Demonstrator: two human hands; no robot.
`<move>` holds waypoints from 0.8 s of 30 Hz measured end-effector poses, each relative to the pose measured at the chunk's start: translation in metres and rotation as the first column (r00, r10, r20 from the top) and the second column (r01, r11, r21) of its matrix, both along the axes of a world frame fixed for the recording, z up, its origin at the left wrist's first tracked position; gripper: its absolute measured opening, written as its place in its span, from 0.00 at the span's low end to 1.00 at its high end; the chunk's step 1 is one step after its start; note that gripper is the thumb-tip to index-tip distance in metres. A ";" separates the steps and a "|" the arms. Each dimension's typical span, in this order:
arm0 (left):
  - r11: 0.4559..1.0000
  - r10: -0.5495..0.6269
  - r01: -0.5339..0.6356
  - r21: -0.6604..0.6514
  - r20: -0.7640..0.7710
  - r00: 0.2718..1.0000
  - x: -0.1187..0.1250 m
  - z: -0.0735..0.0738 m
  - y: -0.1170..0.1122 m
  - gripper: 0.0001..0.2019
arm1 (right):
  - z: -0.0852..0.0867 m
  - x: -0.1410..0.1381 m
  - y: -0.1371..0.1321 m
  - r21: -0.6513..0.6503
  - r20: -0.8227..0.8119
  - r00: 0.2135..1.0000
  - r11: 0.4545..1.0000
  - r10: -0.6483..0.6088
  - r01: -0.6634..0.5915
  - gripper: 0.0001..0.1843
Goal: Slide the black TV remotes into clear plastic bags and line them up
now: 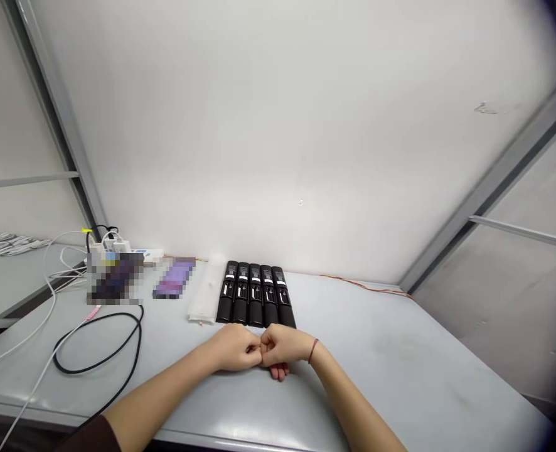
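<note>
My left hand (pixel 235 347) is closed, its thumb and fingers pressed together. Against it rests my right hand (pixel 286 345), with thumb and forefinger pinched and other fingertips showing below, palm side up. The hands touch just above the table; whether anything small is between the fingers is hidden. A red string circles the right wrist. Directly beyond the hands lies a row of several long black remote controls (pixel 256 295), seemingly back side up, with white labels and side by side. A clear plastic sleeve or bag (pixel 206 294) lies flat to their left.
On the grey table (pixel 376 376), a blurred purple phone-like object (pixel 175 278) and a blurred dark object (pixel 117 279) lie left. A black cable (pixel 139 339) loops there near white cords. A power strip (pixel 150 254) stands behind. Thin red-yellow wires (pixel 367 287) run along the back wall.
</note>
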State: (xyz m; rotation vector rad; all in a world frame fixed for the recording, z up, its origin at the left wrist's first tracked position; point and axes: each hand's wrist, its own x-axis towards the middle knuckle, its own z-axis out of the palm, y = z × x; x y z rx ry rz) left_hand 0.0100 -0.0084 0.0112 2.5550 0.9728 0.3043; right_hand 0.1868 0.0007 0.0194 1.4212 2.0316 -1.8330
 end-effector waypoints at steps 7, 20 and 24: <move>1.000 0.004 -0.004 -0.012 0.008 1.000 0.000 -0.002 0.001 0.13 | 0.003 -0.001 -0.001 0.007 0.017 1.000 1.000 0.009 -0.009 0.04; 1.000 -0.008 0.008 0.003 0.007 1.000 -0.002 -0.005 0.002 0.13 | 0.003 -0.002 -0.001 0.009 0.022 1.000 1.000 0.010 -0.010 0.04; 1.000 -0.011 0.011 0.001 -0.001 1.000 -0.002 -0.005 0.002 0.13 | 0.002 -0.002 0.000 0.016 0.019 1.000 1.000 0.016 -0.016 0.04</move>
